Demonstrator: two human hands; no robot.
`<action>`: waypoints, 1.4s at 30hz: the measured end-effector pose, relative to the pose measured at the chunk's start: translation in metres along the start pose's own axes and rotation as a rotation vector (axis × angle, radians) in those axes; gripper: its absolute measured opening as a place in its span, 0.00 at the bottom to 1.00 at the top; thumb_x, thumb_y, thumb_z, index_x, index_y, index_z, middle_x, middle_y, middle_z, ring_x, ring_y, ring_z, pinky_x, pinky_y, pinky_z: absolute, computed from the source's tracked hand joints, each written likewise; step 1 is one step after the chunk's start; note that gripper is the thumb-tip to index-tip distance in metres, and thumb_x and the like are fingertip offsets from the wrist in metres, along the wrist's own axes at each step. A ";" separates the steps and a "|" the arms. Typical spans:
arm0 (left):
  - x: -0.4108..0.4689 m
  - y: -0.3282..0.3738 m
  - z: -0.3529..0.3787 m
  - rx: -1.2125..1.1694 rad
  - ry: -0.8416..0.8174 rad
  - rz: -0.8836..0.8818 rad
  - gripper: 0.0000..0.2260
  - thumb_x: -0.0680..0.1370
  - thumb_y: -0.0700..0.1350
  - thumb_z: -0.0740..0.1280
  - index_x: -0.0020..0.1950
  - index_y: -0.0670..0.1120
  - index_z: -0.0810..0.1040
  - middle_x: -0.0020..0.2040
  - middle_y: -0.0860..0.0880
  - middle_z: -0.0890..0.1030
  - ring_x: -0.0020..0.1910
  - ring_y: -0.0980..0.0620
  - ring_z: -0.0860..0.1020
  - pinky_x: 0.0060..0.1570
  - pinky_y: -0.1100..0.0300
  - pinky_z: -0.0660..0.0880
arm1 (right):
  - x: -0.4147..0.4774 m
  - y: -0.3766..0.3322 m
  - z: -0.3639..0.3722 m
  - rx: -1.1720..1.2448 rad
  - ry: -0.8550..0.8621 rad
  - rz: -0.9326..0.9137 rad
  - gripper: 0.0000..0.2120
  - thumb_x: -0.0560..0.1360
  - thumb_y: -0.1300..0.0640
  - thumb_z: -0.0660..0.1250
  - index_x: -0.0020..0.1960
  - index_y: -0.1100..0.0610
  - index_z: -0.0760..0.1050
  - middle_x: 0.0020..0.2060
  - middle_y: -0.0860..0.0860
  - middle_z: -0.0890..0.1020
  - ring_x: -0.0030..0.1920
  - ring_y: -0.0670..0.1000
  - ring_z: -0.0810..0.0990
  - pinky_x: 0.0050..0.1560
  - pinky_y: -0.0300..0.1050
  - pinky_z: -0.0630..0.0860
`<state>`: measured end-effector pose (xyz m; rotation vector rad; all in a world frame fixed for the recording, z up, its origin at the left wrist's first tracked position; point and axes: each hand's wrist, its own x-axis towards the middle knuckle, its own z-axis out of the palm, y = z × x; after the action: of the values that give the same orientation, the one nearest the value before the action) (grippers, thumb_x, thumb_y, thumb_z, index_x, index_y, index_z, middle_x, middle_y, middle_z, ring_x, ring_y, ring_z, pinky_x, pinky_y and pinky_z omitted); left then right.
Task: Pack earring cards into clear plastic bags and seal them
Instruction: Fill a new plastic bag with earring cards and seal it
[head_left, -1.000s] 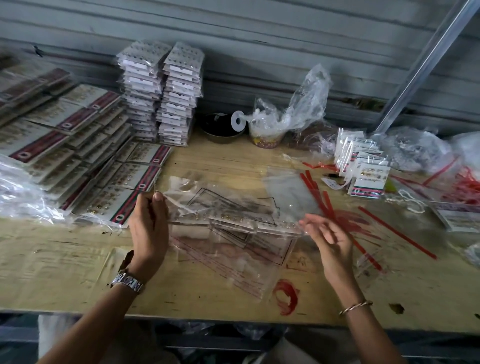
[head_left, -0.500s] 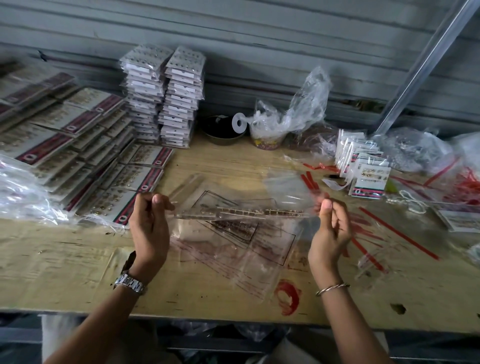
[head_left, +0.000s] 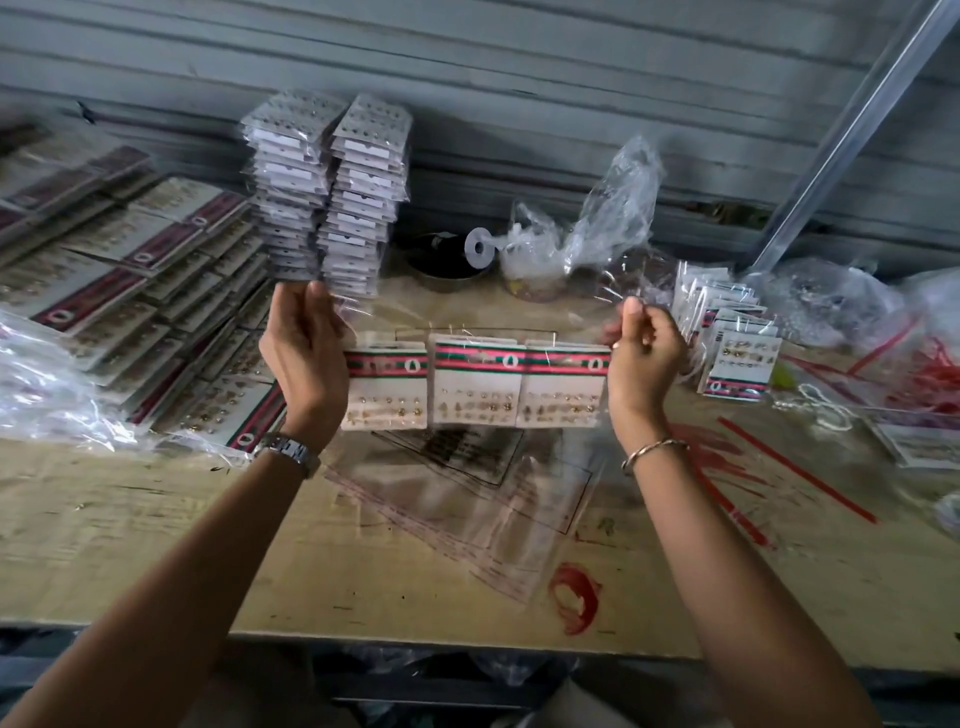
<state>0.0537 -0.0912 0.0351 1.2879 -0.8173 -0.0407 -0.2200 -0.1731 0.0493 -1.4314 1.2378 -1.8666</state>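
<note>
**A bag of cards, held up by two hands**

On the far left, flat packs (head_left: 130, 270) of done cards lie in rows on the table (head_left: 156, 545).

The left hand (head_left: 304, 358) has its fingers curled round the left edge of the bag (head_left: 467, 317). The bag is up in the air above the table, between the two hands. Inside it, three cards (head_left: 475, 382) sit side by side with their striped tops up. A clear strip of bag sticks up above the cards.

The right hand (head_left: 644, 358) pinches the top right corner of the bag with its thumb and fingers. Further right, a small pile (head_left: 737, 353) of cards waits on the table.

I think the bag is very light, thin and floppy, and it is likely slippery too. The cards look stiff, but they would bend if squeezed, and the tiny earrings could snag or pop off. So the best place to hold is the bag's edges and top corners, not the fronts of the cards. The strip at the top looks like the part to fold and seal. If the bag tips, the cards could slide and bunch up.
</note>
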 end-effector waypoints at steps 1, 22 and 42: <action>0.005 0.000 0.001 -0.006 -0.008 0.003 0.12 0.82 0.53 0.60 0.38 0.55 0.69 0.30 0.55 0.76 0.30 0.53 0.75 0.34 0.51 0.74 | 0.006 0.001 0.001 -0.006 -0.020 0.007 0.10 0.81 0.55 0.62 0.41 0.55 0.75 0.31 0.50 0.79 0.33 0.47 0.79 0.37 0.38 0.74; -0.075 -0.033 -0.065 -0.095 -0.242 -0.152 0.12 0.81 0.53 0.64 0.42 0.47 0.77 0.32 0.50 0.77 0.30 0.45 0.77 0.32 0.54 0.75 | -0.081 0.030 -0.082 -0.149 -0.226 0.148 0.11 0.81 0.56 0.61 0.42 0.57 0.77 0.29 0.47 0.78 0.31 0.40 0.79 0.33 0.31 0.74; -0.093 -0.029 -0.075 0.450 -0.240 0.075 0.10 0.79 0.38 0.65 0.38 0.46 0.74 0.27 0.55 0.70 0.23 0.61 0.66 0.23 0.70 0.62 | -0.110 0.056 -0.081 -0.354 -0.068 0.189 0.10 0.76 0.58 0.68 0.36 0.54 0.75 0.28 0.54 0.80 0.30 0.54 0.83 0.34 0.60 0.81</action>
<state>0.0400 0.0038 -0.0409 1.6954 -1.1227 0.0522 -0.2666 -0.0821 -0.0570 -1.4770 1.6676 -1.5149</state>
